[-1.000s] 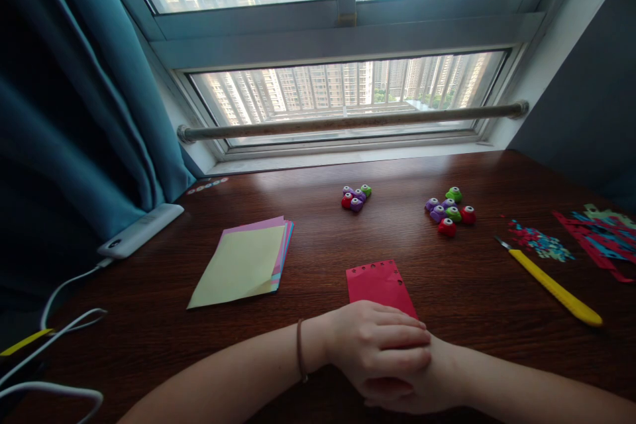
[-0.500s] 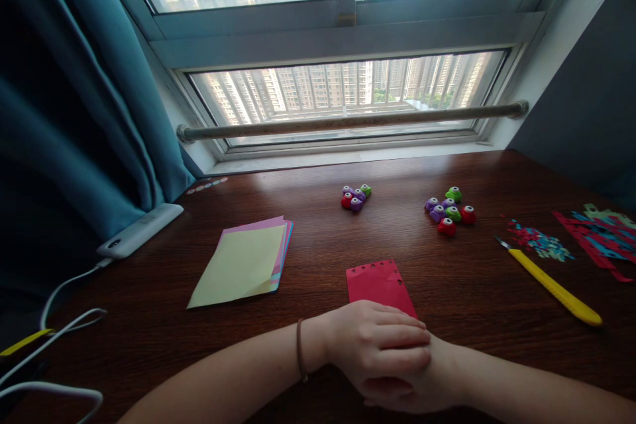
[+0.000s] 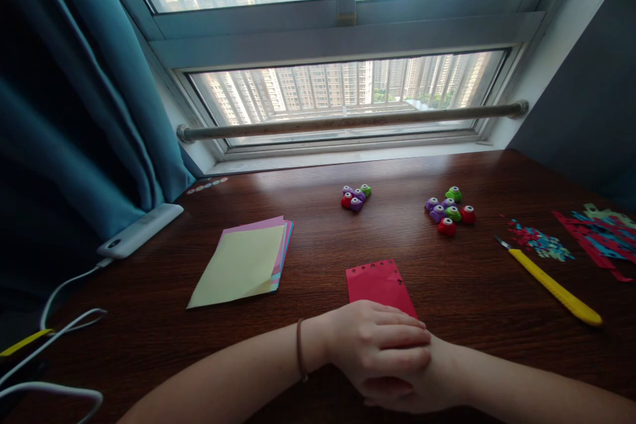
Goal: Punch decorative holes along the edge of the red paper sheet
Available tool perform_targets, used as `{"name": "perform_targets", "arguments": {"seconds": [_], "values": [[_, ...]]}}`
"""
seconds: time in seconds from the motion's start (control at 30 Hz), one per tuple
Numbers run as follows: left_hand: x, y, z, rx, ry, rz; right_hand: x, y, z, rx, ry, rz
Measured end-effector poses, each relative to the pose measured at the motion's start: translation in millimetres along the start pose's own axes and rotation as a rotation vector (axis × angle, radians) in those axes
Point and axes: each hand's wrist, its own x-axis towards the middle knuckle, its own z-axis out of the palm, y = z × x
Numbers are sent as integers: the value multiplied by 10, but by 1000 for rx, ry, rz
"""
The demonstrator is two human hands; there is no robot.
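Note:
My left hand [image 3: 377,344] lies flat on top of my right hand [image 3: 440,381] at the near edge of the dark wooden table [image 3: 318,232]. Neither hand holds anything that I can see. Most of the right hand's fingers are hidden under the left. Both hands rest over the near end of a red sheet of paper [image 3: 377,281] with a row of punched holes along its far edge. A thin band circles my left wrist.
A stack of coloured paper [image 3: 241,264] lies to the left. Two clusters of small craft punches [image 3: 356,198] [image 3: 448,211] sit farther back. At the right are a yellow craft knife [image 3: 554,286], paper confetti [image 3: 539,243] and cut strips [image 3: 599,235]. A white device [image 3: 139,230] with cables lies by the teal curtain [image 3: 64,112].

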Motion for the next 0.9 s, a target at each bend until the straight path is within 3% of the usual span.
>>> {"name": "perform_targets", "arguments": {"seconds": [0.17,0.43,0.5,0.57,0.63,0.77,0.83,0.9], "values": [[6,-2,-5,-5,24,2,29,26,-65,-44,-97,-36],[30,1,-16,-3,43,8,110,-24,-157,-38,-91,10],[27,0,-21,-3,37,12,149,-17,-229,-55,-194,43],[17,-2,-19,-3,26,13,196,38,-290,13,-387,53],[3,-5,-10,-5,11,16,248,129,-321,140,-561,19],[-18,-8,10,-4,-16,5,350,266,-321,295,-771,-95],[-25,-8,15,-8,-49,-7,373,246,-319,307,-825,-127],[-29,-8,17,-15,-83,-12,364,167,-320,243,-783,-108]]}}
